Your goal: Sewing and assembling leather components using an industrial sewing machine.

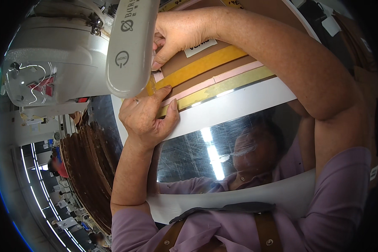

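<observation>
A brown template board [189, 87] with yellow strips and pink strips lies on the white work surface. My left hand [145, 115] rests at the board's near left corner, its thumb and index finger apart and pressing on the strip ends. Just beyond it, my right hand [180, 35] bends over the board with thumb and fingers pinched together. What they pinch is too small to make out, and the lamp head hides part of the fingers. A wide yellow strip [201, 66] runs across the board beside both hands.
A grey lamp head [130, 50] hangs close to both hands. At left stands a light sewing machine [63, 59]. A shiny metal plate [189, 155] lies between my arms. Stacked brown sheets [86, 168] stand at lower left. People sit farther off in the room.
</observation>
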`<action>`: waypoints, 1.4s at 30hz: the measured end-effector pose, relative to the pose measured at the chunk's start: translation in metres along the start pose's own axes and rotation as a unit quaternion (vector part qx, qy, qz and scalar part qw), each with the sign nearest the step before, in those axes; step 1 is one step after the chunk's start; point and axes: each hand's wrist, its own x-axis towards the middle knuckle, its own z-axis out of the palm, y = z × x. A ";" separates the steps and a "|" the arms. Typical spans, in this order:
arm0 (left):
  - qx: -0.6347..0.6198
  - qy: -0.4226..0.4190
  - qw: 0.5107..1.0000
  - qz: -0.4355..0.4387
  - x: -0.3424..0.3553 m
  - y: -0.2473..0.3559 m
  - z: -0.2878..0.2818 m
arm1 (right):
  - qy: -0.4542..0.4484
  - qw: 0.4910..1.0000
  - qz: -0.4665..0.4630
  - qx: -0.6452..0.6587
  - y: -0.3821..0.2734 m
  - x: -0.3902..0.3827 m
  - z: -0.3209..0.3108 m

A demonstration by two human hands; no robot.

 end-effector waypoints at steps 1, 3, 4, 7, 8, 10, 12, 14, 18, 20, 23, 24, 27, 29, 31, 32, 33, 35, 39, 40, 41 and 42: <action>-0.013 0.001 1.000 0.005 -0.001 -0.001 0.000 | -0.001 1.000 0.000 0.000 -0.002 -0.001 0.000; -0.012 0.003 1.000 0.001 -0.001 -0.002 0.000 | -0.016 0.999 -0.026 -0.033 -0.005 -0.004 -0.001; -0.013 0.004 1.000 -0.001 0.000 -0.001 0.001 | -0.015 0.999 -0.025 -0.034 -0.001 -0.003 -0.002; -0.016 0.010 1.000 0.000 0.000 -0.001 0.004 | -0.028 0.998 -0.030 -0.049 0.003 -0.001 -0.007; -0.015 0.010 1.000 -0.002 0.000 -0.002 0.004 | -0.030 0.996 0.001 -0.087 -0.004 -0.004 -0.012; -0.020 0.008 1.000 -0.006 0.001 -0.001 0.004 | -0.034 0.991 0.033 -0.126 -0.007 -0.006 -0.017; -0.026 0.012 1.000 -0.011 0.002 -0.001 0.006 | -0.077 0.989 0.014 -0.126 -0.002 -0.004 -0.021; -0.030 0.023 0.999 -0.021 0.001 -0.003 0.004 | -0.075 0.986 0.042 -0.142 -0.008 -0.003 -0.016; -0.022 0.029 0.999 -0.035 -0.001 -0.004 0.005 | -0.069 0.982 0.080 -0.155 -0.011 -0.011 -0.013; -0.013 0.025 0.999 -0.038 -0.001 -0.003 0.004 | -0.073 0.983 0.085 -0.143 -0.023 -0.019 -0.013; -0.049 0.072 0.996 -0.025 -0.003 -0.006 0.008 | -0.043 0.984 0.136 -0.106 -0.040 -0.032 -0.001; -0.046 0.070 0.996 -0.024 -0.004 -0.005 0.006 | -0.011 0.986 0.126 -0.108 -0.038 -0.037 0.005; -0.050 0.074 0.995 -0.041 -0.002 0.002 0.003 | 0.100 0.974 0.171 -0.112 -0.043 -0.054 0.025; -0.064 0.106 0.992 -0.022 -0.002 -0.002 0.005 | 0.116 0.964 0.191 -0.146 -0.048 -0.058 0.040; -0.079 0.136 0.988 -0.002 -0.001 -0.004 0.007 | 0.156 0.947 0.199 -0.198 -0.056 -0.065 0.052; -0.079 0.118 0.990 0.007 -0.001 -0.005 0.006 | 0.156 0.947 0.195 -0.202 -0.057 -0.069 0.055; -0.078 0.099 0.992 0.015 -0.002 -0.006 0.005 | 0.192 0.942 0.162 -0.221 -0.057 -0.071 0.060; -0.063 0.104 0.992 0.021 -0.001 -0.006 0.007 | 0.230 0.935 0.124 -0.241 -0.054 -0.075 0.064; -0.009 0.097 0.993 0.060 0.000 -0.005 0.011 | 0.255 0.932 0.074 -0.248 -0.049 -0.078 0.069; 0.001 0.095 0.994 0.048 0.001 -0.005 0.011 | 0.253 0.929 0.067 -0.263 -0.050 -0.077 0.069; 0.010 0.094 0.995 0.037 0.002 -0.004 0.013 | 0.256 0.929 0.063 -0.262 -0.050 -0.076 0.068; 0.014 0.092 0.995 0.039 0.004 -0.004 0.015 | 0.253 0.930 0.080 -0.254 -0.049 -0.076 0.067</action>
